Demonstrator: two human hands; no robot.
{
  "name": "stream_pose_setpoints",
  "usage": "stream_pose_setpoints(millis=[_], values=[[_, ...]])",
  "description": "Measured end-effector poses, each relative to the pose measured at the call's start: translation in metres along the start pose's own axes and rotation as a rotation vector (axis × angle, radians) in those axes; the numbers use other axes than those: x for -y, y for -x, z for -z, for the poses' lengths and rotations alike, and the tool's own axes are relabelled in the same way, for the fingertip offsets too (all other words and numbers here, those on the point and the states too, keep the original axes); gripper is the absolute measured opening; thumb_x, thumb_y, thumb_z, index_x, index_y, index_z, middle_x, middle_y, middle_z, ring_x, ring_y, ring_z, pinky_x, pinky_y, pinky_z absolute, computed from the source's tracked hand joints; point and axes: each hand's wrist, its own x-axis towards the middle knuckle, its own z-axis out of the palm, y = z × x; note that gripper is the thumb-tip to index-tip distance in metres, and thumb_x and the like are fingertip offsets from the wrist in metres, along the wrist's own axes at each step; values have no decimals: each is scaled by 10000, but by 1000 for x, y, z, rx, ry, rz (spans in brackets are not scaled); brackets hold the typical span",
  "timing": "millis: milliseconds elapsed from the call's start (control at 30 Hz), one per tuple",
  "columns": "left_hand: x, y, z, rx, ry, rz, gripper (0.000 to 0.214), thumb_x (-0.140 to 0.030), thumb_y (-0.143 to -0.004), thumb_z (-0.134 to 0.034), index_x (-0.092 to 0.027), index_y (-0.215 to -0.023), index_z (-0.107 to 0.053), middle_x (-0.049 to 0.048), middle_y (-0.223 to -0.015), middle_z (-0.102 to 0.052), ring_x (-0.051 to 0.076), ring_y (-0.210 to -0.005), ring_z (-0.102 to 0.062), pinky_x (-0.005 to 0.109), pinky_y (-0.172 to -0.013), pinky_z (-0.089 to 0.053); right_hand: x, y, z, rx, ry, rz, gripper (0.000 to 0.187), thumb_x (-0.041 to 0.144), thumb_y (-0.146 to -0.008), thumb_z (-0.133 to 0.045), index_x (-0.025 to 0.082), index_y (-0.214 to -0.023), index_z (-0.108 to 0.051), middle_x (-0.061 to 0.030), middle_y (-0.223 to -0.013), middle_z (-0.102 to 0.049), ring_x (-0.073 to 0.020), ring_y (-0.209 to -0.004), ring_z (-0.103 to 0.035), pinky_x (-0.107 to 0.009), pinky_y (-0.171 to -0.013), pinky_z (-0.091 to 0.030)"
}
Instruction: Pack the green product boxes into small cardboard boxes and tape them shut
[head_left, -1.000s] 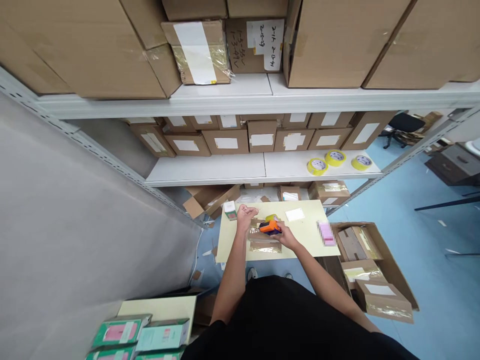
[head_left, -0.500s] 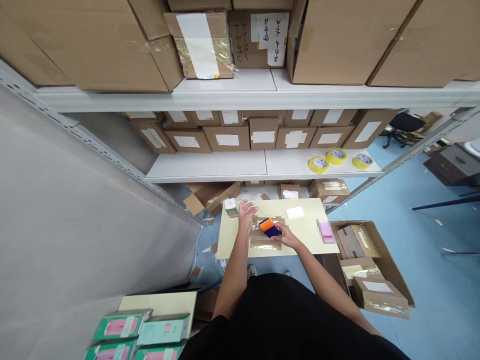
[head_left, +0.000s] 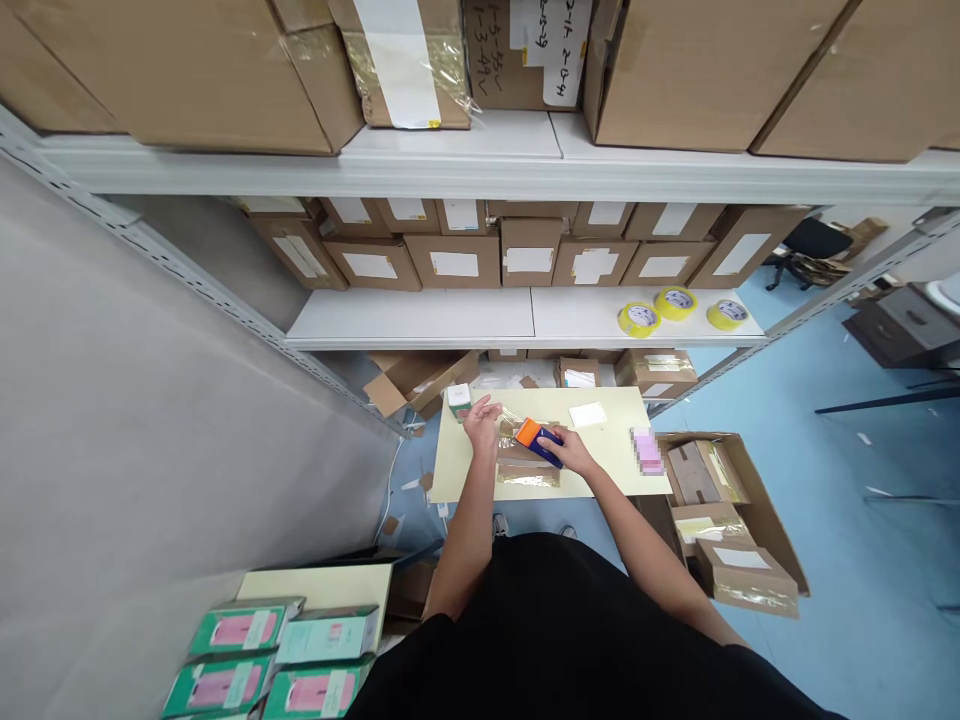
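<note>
An orange and dark blue tape dispenser (head_left: 541, 440) is gripped in my right hand (head_left: 570, 452), its orange end turned up and left toward my other hand. Beneath it a flat cardboard parcel (head_left: 525, 466) with shiny clear tape lies on the pale yellow table (head_left: 604, 470). My left hand (head_left: 482, 424) hovers at the parcel's left edge, palm tipped up and fingers apart. A glossy strip shows between this hand and the dispenser; whether the fingers touch it I cannot tell. Just behind my left hand stands a small white and green box (head_left: 459, 400).
A white paper (head_left: 587, 414) and a blurred pink item (head_left: 646, 452) lie on the table. Right of it sits a large open carton (head_left: 776, 530) of taped parcels. Shelving (head_left: 420, 318) ahead holds boxes and yellow tape rolls (head_left: 639, 320). Green packages (head_left: 232, 630) lie lower left.
The dispenser has turned in my right hand, so its orange end points more up and left. My left hand has shifted slightly left. The view has tilted down a little.
</note>
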Motion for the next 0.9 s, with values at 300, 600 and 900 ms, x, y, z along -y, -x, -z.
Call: stream_pose_setpoints(millis=[300,600,900], values=[[40,-27,41,-243,-24,-77,315,-209,-673,-842,-148,-946,-698,89,-924,-761,226,-935,-751,360,-880,-579,-9,-19,38,174,244,-36,584,782,-845,-611,205,-777,-666,-20,-733,-681,-192,-707,-599,-275,-637,-395],[94,-38,82,-325,-147,193,245,-223,-807,-784,-210,-910,-562,80,-881,-749,243,-973,-760,363,-846,-600,-21,-48,30,231,582,-131,553,737,-874,-646,209,-710,-672,-53,-758,-732,-183,-702,-633,-262,-597,-330],[127,-47,81,-342,-193,386,325,-250,-806,-818,-237,-1000,-558,84,-900,-726,245,-964,-752,386,-844,-606,-35,-51,23,212,622,-185,553,735,-898,-622,209,-756,-719,-71,-794,-758,-204,-738,-664,-263,-599,-340]])
